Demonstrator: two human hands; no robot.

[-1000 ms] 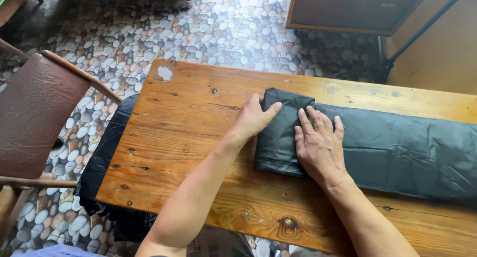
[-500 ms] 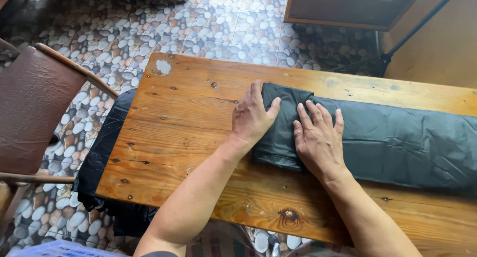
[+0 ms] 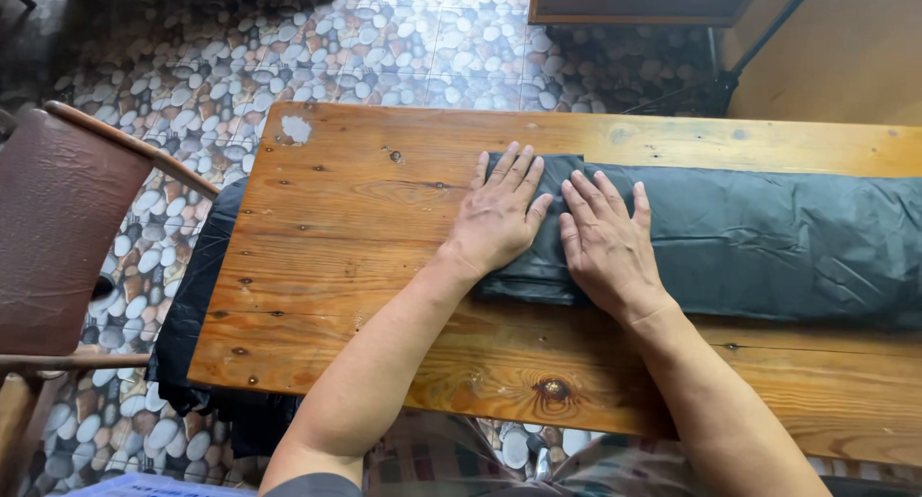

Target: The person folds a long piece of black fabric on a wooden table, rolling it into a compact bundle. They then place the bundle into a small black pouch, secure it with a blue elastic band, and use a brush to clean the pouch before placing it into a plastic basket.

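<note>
Knotty varnished wood table (image 3: 365, 209), crinkled matt black plastic sheet (image 3: 768, 238), glossy pebble-pattern floor (image 3: 288, 46)

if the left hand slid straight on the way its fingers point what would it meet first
Past the left hand, only bare wood up to the far edge of the table, then pebble-patterned floor; the way looks free.
</note>
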